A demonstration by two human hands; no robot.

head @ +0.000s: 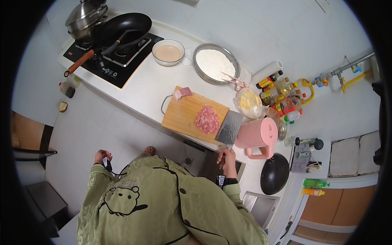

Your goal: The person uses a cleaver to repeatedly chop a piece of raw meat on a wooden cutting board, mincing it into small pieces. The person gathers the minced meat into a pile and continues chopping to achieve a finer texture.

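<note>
My right hand (227, 160) grips the handle of a cleaver (229, 127). Its broad dark blade, with a hammered surface, lies across the right end of a wooden cutting board (180, 114). Just left of the blade is a mound of minced raw meat (207, 119). A small uncut piece of raw meat (182, 93) rests near the board's far left corner, close to the metal carrying handle (163, 104). Away from the counter, my left hand (102, 156) hangs at my side, its fingers loosely curled and no object visible in it.
Behind the board stand a bowl of cloudy liquid (167, 54) and a metal basin (197, 69) of white flour. A pink kettle (254, 134) is close right of the cleaver. Several bottles (275, 92) line the wall. A wok (134, 24) sits on the gas stove (113, 73).
</note>
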